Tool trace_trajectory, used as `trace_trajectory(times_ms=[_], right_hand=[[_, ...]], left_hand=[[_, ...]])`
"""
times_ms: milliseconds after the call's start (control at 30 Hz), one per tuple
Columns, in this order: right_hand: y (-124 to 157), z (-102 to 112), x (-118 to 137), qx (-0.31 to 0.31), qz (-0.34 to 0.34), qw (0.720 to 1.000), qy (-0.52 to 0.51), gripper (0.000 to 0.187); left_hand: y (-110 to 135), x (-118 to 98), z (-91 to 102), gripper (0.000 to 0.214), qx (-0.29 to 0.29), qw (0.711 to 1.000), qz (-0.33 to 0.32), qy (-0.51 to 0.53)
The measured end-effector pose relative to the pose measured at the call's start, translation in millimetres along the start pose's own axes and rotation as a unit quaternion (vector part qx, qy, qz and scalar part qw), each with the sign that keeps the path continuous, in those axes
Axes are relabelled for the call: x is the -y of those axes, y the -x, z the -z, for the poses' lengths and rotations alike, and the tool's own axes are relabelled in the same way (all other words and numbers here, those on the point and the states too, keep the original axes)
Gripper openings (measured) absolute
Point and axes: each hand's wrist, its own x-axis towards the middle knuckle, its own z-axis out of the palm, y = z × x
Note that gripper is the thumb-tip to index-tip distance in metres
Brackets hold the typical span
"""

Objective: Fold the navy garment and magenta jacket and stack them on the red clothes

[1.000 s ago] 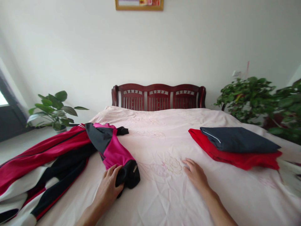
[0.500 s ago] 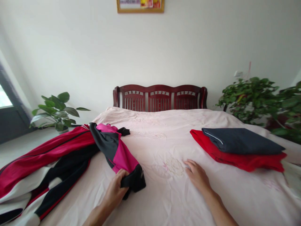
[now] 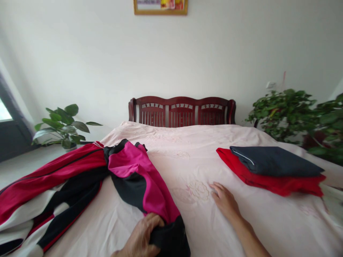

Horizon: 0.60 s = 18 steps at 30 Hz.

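Note:
My left hand [image 3: 144, 233] is closed on the black end of a magenta and black garment [image 3: 158, 182] in the lower middle. The garment stretches from there up and left across the bed, its far end beside a red, black and white garment. On the pale pink bedsheet [image 3: 198, 228] my right hand [image 3: 224, 200] rests with its fingers extended, holding nothing, close to an embroidered flower. The exact kind of the magenta garment does not show clearly.
Red, black and white clothing [image 3: 61, 171] lies spread along the left. A folded dark blue garment [image 3: 276, 160] sits on a folded red one [image 3: 284, 184] at right. Beyond the bed stand a dark wooden headboard [image 3: 180, 110] and potted plants [image 3: 66, 125] on both sides.
My left hand has pulled the black end of the magenta garment towards me and to the right. More of the magenta part is spread out. My right hand has barely moved.

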Motion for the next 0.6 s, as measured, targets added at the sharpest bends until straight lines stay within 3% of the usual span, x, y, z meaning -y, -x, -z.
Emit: trace_trajectory(times_ms=[200,333,400,500,600], right_hand=[[0.5,-6.2,10.8,-0.017,0.022,0.996,-0.087,0.045],[-10.2,-13.6,40.6,0.027,0.015,0.98,-0.198,0.045],[-22.4,-14.4,65.9,0.069,-0.006,0.953,-0.294,0.048],[-47.3,-17.0,112.1,0.138,-0.048,0.88,-0.451,0.052],[-72.7,-29.1,159.7,0.199,-0.067,0.832,-0.513,0.055]], left_hand=[[1.5,8.2,8.1,0.029,-0.044,0.995,-0.031,-0.078],[2.5,16.2,9.6,0.03,-0.03,0.99,-0.061,-0.122],[2.6,17.8,10.6,0.026,-0.022,0.989,-0.078,-0.124],[2.4,16.8,12.3,0.019,-0.009,0.989,-0.082,-0.12],[2.1,15.6,13.1,0.017,-0.005,0.99,-0.076,-0.117]])
